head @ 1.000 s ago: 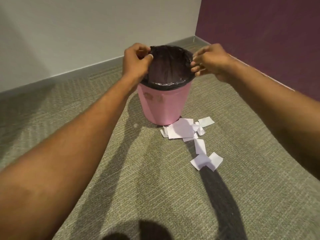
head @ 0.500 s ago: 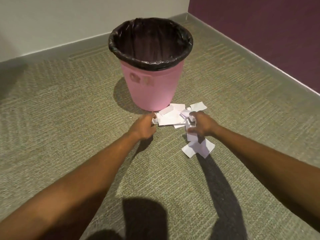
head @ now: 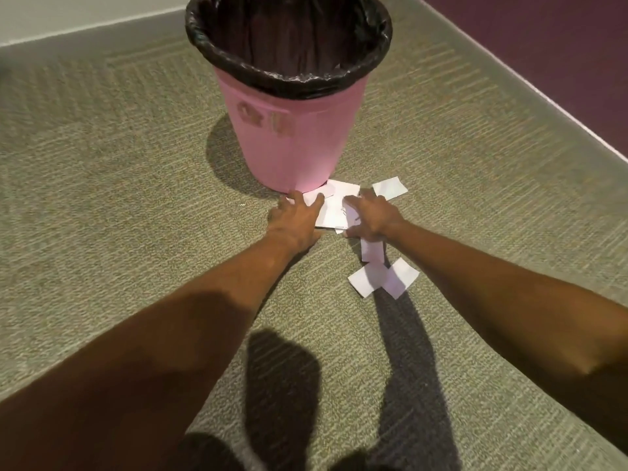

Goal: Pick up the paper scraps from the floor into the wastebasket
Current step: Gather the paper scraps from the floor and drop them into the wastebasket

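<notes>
Carpeted floor [head: 119, 198], mid-frame: at the pink wastebasket's [head: 292, 137] foot, the left hand [head: 294, 217] presses flat-fingered on the paper scraps [head: 334, 207] while the right hand [head: 370, 215] curls round some; thin, overlapping sheets may slip free when lifted.

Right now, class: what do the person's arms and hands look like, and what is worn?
Left forearm and right forearm are bare, no sleeves showing. Left hand and right hand wear no gloves; no watch, bracelet or ring is visible.
</notes>
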Demonstrator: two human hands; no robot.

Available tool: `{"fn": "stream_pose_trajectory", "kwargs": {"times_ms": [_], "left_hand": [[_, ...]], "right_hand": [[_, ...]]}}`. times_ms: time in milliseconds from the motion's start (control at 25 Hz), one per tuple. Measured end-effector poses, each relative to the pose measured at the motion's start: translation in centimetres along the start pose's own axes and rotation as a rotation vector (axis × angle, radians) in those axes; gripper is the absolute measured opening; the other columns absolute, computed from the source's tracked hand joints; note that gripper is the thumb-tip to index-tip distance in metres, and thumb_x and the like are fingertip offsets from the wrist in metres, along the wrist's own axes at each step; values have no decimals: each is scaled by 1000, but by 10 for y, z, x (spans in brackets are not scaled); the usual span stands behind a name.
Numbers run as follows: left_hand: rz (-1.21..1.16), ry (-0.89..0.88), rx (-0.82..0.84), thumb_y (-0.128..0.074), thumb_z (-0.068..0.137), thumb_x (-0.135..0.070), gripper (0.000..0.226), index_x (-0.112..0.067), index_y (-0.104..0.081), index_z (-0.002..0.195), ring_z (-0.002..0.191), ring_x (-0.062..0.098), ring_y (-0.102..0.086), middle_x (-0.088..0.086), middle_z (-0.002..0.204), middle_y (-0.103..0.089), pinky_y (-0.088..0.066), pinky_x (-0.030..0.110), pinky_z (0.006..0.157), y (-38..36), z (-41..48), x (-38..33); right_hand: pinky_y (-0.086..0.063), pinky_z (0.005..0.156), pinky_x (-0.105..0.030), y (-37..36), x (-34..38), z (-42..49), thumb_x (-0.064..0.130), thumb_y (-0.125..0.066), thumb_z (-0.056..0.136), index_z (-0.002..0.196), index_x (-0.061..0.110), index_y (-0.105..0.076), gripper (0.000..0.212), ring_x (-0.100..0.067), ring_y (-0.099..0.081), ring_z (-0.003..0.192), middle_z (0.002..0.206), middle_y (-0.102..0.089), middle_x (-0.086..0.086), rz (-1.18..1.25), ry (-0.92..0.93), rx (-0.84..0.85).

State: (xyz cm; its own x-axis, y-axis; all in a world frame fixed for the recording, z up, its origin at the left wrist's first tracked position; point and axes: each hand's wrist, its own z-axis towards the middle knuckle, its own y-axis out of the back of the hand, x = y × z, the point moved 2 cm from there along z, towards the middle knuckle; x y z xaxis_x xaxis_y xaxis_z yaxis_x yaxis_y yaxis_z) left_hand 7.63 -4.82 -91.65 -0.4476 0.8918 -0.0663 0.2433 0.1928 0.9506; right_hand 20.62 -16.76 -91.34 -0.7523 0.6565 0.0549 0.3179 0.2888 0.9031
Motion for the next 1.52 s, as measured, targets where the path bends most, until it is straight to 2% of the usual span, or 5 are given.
{"fn": "stream_pose_trajectory", "kwargs": {"times_ms": [360,520,880,1200,1520], "left_hand": [[113,-139,-148,-57,89,2,22,-2,-62,110,89,32,-64,16,98,-64,-52,43,81,8,-2,11],[54,-134,-173,-62,86,0,18,-3,-64,103,75,29,-64,13,88,-65,-57,40,69,6,-13,13],[-254,-131,-370,-58,91,-6,12,-4,-69,96,66,29,-62,13,81,-69,-55,40,61,52,-61,23],[-617,-214,-1002,-52,94,-18,26,-3,-64,77,57,15,-47,2,65,-55,-32,28,52,198,-98,47],[-826,172,-610,-76,79,-21,23,2,-71,82,59,23,-70,14,75,-71,-60,39,55,269,-30,91]], "right_hand": [[-55,67,-36,7,-10,-22,8,-63,89,97,9,-68,10,-23,-61,73,93,-67,-11,111,-18,-201],[-32,46,-21,5,-16,-34,17,-67,90,93,12,-71,7,-11,-52,61,82,-65,-4,232,-43,-212],[-56,63,-32,42,-10,-75,12,-70,88,91,10,-77,8,-18,-65,72,78,-72,-2,592,-67,-346],[-61,73,-36,182,38,-145,10,-72,85,83,4,-73,7,-25,-71,82,85,-72,-10,934,117,-644],[-62,73,-37,273,68,-78,12,-78,79,106,1,-69,30,-23,-72,84,92,-71,-9,1053,54,-669]]}}
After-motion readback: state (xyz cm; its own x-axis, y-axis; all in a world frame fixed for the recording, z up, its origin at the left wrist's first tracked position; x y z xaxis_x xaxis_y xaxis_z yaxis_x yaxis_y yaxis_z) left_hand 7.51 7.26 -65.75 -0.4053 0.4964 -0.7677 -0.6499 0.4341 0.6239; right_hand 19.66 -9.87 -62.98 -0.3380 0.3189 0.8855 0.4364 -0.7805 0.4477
